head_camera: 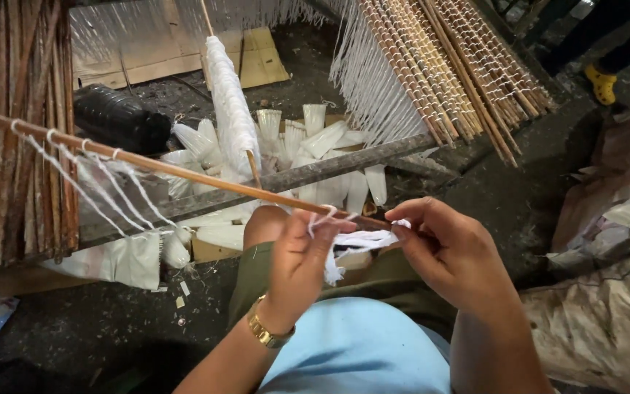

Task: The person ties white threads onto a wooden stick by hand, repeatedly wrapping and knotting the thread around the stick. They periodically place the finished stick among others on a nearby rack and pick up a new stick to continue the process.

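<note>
A long thin wooden stick (184,172) runs from the far left down to my hands, with several white string loops (111,186) hanging from it. My left hand (302,257), with a gold watch on the wrist, pinches a white string at the stick's near end. My right hand (452,252) holds a small bundle of white strings (362,239) against that same end. Both hands are over my lap, above a light blue garment (359,350).
Many sticks strung with white threads lean at the upper right (446,66) and upper left (16,146). White wax candles (315,138) lie in a box behind a grey bar (344,164). A string-wrapped spindle (231,109) stands upright. Sacks (607,292) sit at right.
</note>
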